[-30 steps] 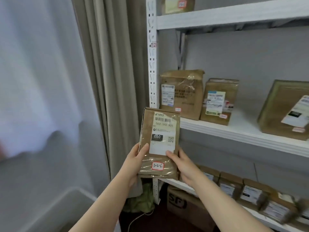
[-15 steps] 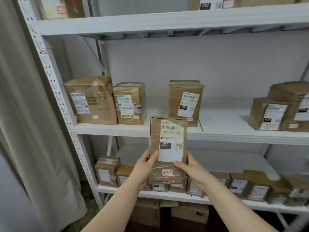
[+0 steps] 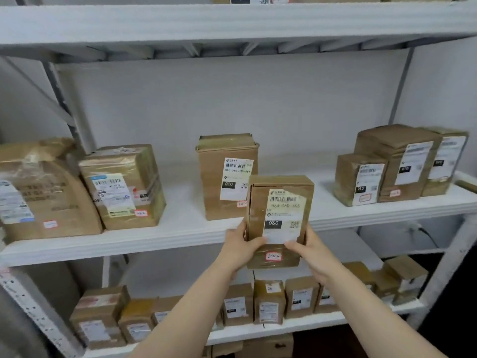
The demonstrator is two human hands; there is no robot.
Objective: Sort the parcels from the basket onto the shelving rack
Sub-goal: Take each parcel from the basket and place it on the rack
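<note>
I hold a brown cardboard parcel (image 3: pixel 280 200) upright, its white label reading 060 and a small red-edged sticker marked 3-2-6 near its bottom. My left hand (image 3: pixel 238 248) grips its lower left edge and my right hand (image 3: pixel 311 250) grips its lower right edge. The parcel hangs in front of the middle shelf (image 3: pixel 180 236) of the white shelving rack, just right of a standing parcel labelled 010 (image 3: pixel 225 177). The basket is out of view.
On the middle shelf, two taped parcels (image 3: pixel 124 187) stand at the left and three parcels (image 3: pixel 397 164) at the right. Bare shelf lies between the 010 parcel and the right group. The lower shelf (image 3: pixel 296 325) holds a row of several small boxes. Another shelf (image 3: pixel 232 21) runs above.
The view has swung right, from the curtain and rack post to the front of the rack. The parcel, still in both hands, has come up closer to the middle shelf.
</note>
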